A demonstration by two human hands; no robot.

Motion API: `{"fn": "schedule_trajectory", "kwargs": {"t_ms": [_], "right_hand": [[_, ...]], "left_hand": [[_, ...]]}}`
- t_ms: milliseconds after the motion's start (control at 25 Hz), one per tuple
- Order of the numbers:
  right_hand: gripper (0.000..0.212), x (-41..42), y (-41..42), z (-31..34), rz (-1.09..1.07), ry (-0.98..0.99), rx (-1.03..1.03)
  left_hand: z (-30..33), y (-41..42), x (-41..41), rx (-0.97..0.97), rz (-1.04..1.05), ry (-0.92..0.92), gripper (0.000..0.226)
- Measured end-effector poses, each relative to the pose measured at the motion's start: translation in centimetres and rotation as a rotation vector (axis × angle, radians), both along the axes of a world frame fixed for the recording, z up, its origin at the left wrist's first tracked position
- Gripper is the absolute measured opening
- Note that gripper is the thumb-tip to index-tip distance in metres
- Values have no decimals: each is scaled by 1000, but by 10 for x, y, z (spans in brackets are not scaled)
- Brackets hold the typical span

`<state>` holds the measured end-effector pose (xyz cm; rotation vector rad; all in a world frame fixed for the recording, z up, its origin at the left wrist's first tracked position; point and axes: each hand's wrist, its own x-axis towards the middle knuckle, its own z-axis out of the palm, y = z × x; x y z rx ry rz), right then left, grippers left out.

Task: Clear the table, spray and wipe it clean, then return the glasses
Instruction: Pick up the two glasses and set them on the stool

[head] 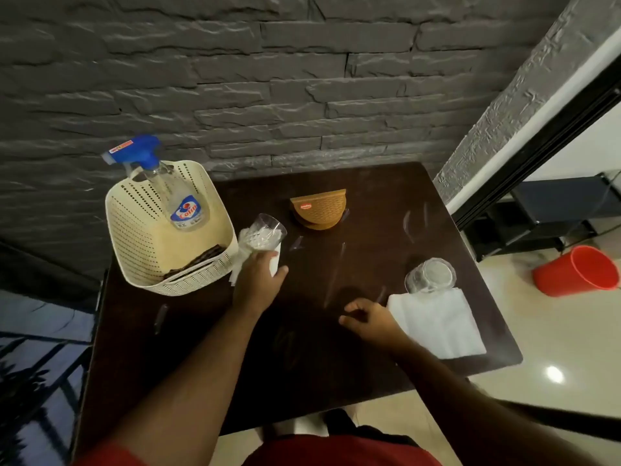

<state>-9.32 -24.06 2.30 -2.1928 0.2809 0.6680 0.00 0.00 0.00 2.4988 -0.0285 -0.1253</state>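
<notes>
- Spray bottle [174,193]: clear, blue trigger head, label reads "Colin" in red on a blue and white badge; smaller print too small to read. Stands tilted in the far corner of the cream perforated basket [148,243].
- Basket sits on the left part of the dark brown worktop [336,348]; something dark and flat lies along its near inner wall, can't tell what.
- Brown woven-pattern holder [319,208] at the far middle of the worktop, small red sticker on it, text unreadable.
- Left hand [257,280]: grip clamped on a clear glass [265,233] with white tissue [243,253] bunched inside and trailing out; glass tilted, held above the worktop just beside the basket's right wall.
- Second clear glass [430,275] stands on the right part of the worktop, on the far edge of a flat white napkin [437,322].
- Right hand [368,319]: grip loose, fingers lightly curled, holding nothing; hovers next to the napkin's left edge.
- Worktop shows smears and streaks across the middle.
- Red bucket [578,270] on the floor, right of the worktop.
</notes>
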Motion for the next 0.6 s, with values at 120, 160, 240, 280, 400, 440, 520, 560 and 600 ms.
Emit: {"fn": "schedule_trajectory", "kwargs": {"t_ms": [120, 160, 240, 280, 400, 440, 520, 560, 600], "right_hand": [[15, 7, -18, 0, 77, 15, 18], [10, 8, -25, 2, 92, 25, 26], [8, 11, -38, 3, 100, -9, 27], [11, 11, -46, 2, 96, -34, 21], [17, 13, -69, -3, 74, -70, 38], [17, 14, -75, -5, 62, -74, 50], [17, 13, -85, -10, 53, -77, 50], [17, 13, -88, -11, 62, -79, 43], [17, 12, -91, -13, 68, -78, 39]], "left_hand": [[8, -14, 36, 41, 49, -101, 50], [13, -16, 50, 60, 65, -99, 55], [8, -23, 68, 138, 87, -43, 68], [4, -23, 76, 191, 102, -2, 75], [-8, -18, 97, 298, 181, 146, 96], [-12, -16, 102, 300, 202, 206, 103], [-20, -16, 109, 300, 209, 310, 113], [-23, -16, 112, 326, 207, 336, 117], [-25, -17, 113, 358, 215, 341, 117]]}}
